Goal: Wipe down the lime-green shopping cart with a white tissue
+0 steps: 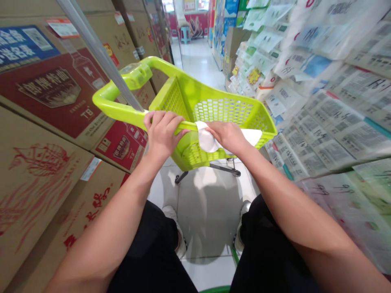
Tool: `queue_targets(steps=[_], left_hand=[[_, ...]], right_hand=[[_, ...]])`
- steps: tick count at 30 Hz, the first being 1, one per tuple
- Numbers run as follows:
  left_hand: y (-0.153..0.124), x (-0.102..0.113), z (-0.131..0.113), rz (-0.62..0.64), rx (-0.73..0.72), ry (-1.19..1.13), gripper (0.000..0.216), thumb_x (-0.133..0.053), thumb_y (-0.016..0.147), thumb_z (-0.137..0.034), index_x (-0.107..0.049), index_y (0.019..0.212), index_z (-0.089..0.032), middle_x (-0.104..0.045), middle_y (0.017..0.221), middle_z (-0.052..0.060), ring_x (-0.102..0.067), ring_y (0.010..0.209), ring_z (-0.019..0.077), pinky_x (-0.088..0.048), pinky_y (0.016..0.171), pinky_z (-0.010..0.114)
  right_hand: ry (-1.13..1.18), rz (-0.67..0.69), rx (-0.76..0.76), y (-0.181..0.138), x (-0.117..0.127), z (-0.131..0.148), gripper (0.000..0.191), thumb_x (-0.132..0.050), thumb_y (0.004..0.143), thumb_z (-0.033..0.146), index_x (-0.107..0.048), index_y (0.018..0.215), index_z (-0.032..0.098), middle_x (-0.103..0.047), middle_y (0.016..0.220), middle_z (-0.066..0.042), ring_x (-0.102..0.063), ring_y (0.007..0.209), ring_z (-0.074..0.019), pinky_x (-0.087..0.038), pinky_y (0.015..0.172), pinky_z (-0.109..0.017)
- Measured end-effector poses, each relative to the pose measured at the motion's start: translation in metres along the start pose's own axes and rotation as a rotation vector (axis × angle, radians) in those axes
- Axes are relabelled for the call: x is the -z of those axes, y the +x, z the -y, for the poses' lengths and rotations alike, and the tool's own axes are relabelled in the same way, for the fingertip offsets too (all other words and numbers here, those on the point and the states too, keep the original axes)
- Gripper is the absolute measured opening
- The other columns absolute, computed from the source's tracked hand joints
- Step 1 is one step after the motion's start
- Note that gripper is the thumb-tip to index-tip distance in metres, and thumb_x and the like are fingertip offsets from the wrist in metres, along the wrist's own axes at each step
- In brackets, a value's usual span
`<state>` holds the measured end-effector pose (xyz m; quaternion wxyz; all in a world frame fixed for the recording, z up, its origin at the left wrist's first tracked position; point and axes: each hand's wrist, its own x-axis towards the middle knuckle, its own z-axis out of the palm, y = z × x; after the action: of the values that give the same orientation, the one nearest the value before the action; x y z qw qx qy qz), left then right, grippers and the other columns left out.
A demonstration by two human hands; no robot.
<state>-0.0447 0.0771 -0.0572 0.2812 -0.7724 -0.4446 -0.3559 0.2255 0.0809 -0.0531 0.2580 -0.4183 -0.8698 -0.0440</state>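
A lime-green rolling shopping basket [171, 91] with perforated walls stands tilted in front of me. Its grey metal pull rod [100, 53] slants up to the upper left. My left hand [163, 132] is closed over the near rim beside the foot of the rod, fingers on top and thumb along the side. On the same rim, further right, my right hand [227, 136] pinches a white cloth [207, 138], pressing it around the edge. Part of the cloth hangs behind that hand, over the basket's right side. The right fingertips are partly hidden by the cloth.
Stacked cardboard cartons [51, 89] wall in the left side. Piled plastic-wrapped packs [324, 118] with handwritten prices crowd the right. A tiled aisle [198, 61] runs ahead to a blue stool [185, 35]. Something green [216, 289] shows at the bottom edge, between my legs.
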Motion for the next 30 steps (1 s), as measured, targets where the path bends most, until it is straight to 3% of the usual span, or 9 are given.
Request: queue_targets(steps=[6, 10, 13, 16, 20, 27, 30], left_hand=[[0.003, -0.007, 0.024, 0.003, 0.054, -0.083, 0.046, -0.059, 0.096, -0.073, -0.071, 0.109, -0.031, -0.075, 0.108, 0.005, -0.059, 0.112, 0.0308, -0.028, 0.114, 0.054], [0.008, -0.009, 0.021, 0.024, 0.055, -0.088, 0.044, -0.055, 0.099, -0.072, -0.07, 0.108, -0.031, -0.075, 0.107, 0.006, -0.06, 0.11, 0.0307, -0.029, 0.111, 0.053], [0.012, -0.011, 0.015, 0.046, 0.076, -0.098, 0.042, -0.053, 0.101, -0.068, -0.071, 0.108, -0.031, -0.075, 0.107, 0.006, -0.06, 0.11, 0.0313, -0.03, 0.109, 0.054], [0.015, -0.014, 0.01, 0.051, 0.095, -0.104, 0.039, -0.056, 0.1, -0.066, -0.071, 0.108, -0.031, -0.075, 0.108, 0.006, -0.061, 0.111, 0.0324, -0.029, 0.109, 0.055], [0.016, -0.016, 0.004, 0.032, 0.11, -0.12, 0.04, -0.058, 0.099, -0.068, -0.072, 0.107, -0.031, -0.076, 0.106, 0.007, -0.061, 0.111, 0.0337, -0.03, 0.109, 0.057], [0.016, -0.009, -0.027, 0.04, 0.122, -0.123, 0.041, -0.055, 0.101, -0.067, -0.074, 0.111, -0.032, -0.076, 0.109, 0.006, -0.061, 0.113, 0.0337, -0.032, 0.109, 0.056], [0.015, -0.006, -0.031, 0.048, 0.121, -0.125, 0.041, -0.054, 0.101, -0.068, -0.074, 0.111, -0.033, -0.076, 0.108, 0.006, -0.06, 0.112, 0.0333, -0.031, 0.109, 0.056]], right_hand=[[-0.114, 0.045, -0.138, -0.036, 0.016, -0.044, 0.055, -0.034, 0.113, 0.056, -0.075, 0.137, 0.029, -0.078, 0.132, -0.006, -0.075, 0.109, -0.0289, -0.048, 0.076, -0.034], [-0.111, 0.082, -0.177, -0.068, 0.033, -0.086, 0.058, -0.033, 0.112, 0.057, -0.076, 0.135, 0.027, -0.077, 0.135, -0.008, -0.074, 0.116, -0.0303, -0.051, 0.079, -0.036], [-0.134, 0.071, -0.23, -0.087, 0.04, -0.116, 0.06, -0.033, 0.11, 0.059, -0.077, 0.134, 0.026, -0.078, 0.132, -0.01, -0.075, 0.11, -0.0327, -0.052, 0.079, -0.039], [-0.125, 0.047, -0.236, -0.096, 0.044, -0.13, 0.063, -0.031, 0.11, 0.06, -0.077, 0.135, 0.024, -0.079, 0.129, -0.012, -0.076, 0.107, -0.0342, -0.052, 0.079, -0.042], [-0.088, 0.037, -0.188, -0.082, 0.038, -0.111, 0.06, -0.033, 0.11, 0.058, -0.077, 0.133, 0.024, -0.079, 0.129, -0.012, -0.075, 0.109, -0.0329, -0.053, 0.08, -0.041], [0.02, -0.034, -0.081, -0.012, 0.005, -0.018, 0.055, -0.032, 0.114, 0.053, -0.071, 0.142, 0.027, -0.076, 0.135, -0.008, -0.072, 0.116, -0.028, -0.05, 0.086, -0.035], [0.019, -0.016, -0.07, 0.004, -0.001, 0.002, 0.053, -0.032, 0.114, 0.055, -0.067, 0.147, 0.032, -0.076, 0.136, -0.005, -0.072, 0.114, -0.0277, -0.048, 0.082, -0.033]])
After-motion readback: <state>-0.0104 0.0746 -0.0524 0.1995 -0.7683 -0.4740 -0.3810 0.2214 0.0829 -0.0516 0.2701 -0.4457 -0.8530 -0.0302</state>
